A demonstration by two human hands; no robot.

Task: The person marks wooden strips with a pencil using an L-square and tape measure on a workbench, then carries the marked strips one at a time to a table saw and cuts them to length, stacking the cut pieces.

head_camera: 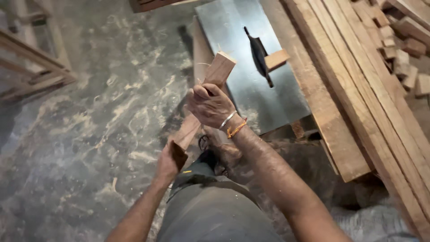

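A short wooden block (204, 101) slants upward and away from the person, held in the air above the dusty floor (89, 112), just short of the grey metal counter (251, 80) of a table saw. The right hand (209, 105) wraps its middle, fingers (197, 96) curled shut around the wood. The left hand (166, 163) clasps the lower end, its fingers closed about the dark end grain. The upper end pokes free beyond the right hand. A dark saw blade (260, 56) stands in the counter's slot, a small offcut (276, 59) touching it. Long planks (358, 89) lie stacked to the right.
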